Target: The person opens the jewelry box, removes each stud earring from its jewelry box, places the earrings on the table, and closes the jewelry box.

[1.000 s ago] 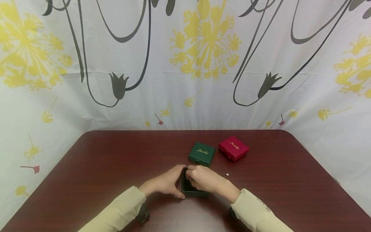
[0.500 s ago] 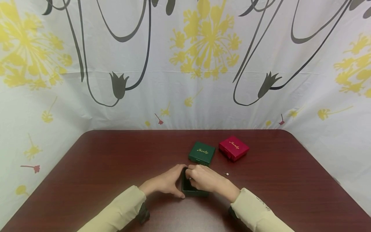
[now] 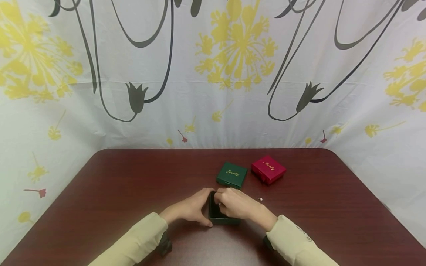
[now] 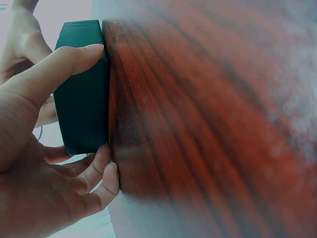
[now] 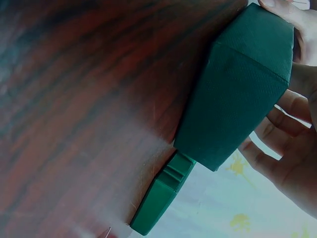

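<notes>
A dark green open-topped box [image 3: 225,221] with a black inside sits on the table before me. My left hand [image 3: 189,208] grips its left end, thumb on the near wall and fingers around the far corner; the left wrist view shows the thumb pressed to the green wall [image 4: 84,109]. Over the box, my right hand [image 3: 237,204] reaches in with curled fingers. A tiny pale spot shows at its fingertips, too small to identify. The box wall [image 5: 237,99] hides those fingertips in the right wrist view. A pearl-headed pin or earring [image 3: 260,199] lies to the right.
Behind the open box stands a closed green box [image 3: 232,174] lettered "Jewelry". A red box [image 3: 268,170] with the same lettering is to its right. The dark red wooden table [image 3: 143,177] ends at a white patterned curtain [image 3: 213,107].
My right hand has shifted very slightly to the right over the box. The left hand keeps its grip, and the other boxes and the pearl piece stay put.
</notes>
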Motion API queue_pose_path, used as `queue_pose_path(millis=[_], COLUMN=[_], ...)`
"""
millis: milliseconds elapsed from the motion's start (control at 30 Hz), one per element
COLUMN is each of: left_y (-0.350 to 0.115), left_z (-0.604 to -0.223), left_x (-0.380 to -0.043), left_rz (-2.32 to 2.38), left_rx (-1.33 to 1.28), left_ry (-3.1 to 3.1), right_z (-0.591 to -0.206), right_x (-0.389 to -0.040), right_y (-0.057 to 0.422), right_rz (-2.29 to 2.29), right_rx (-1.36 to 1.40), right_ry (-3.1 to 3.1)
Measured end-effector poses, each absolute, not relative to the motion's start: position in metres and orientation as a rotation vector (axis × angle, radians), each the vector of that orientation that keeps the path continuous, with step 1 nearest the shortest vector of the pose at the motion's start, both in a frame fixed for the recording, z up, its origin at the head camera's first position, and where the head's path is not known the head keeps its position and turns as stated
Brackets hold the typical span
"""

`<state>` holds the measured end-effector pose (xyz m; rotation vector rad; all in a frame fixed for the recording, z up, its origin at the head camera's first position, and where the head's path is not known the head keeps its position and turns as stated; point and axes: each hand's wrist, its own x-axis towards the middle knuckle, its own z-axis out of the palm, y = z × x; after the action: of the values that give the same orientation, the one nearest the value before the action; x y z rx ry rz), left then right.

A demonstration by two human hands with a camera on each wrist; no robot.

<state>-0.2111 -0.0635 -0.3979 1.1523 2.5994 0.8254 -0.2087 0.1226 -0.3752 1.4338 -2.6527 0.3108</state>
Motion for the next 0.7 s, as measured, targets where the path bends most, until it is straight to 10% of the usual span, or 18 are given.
queue_pose_path(millis=[700], left_y=[-0.062], left_z=[-0.398], left_x=[-0.21], left_rz=[0.815], left_rx=[1.097], left_ry=[2.612], right_z=[-0.362], right_x=[-0.205], right_y=[0.14], right_rz=[0.439], right_rx=[1.327], right_ry=[-2.667])
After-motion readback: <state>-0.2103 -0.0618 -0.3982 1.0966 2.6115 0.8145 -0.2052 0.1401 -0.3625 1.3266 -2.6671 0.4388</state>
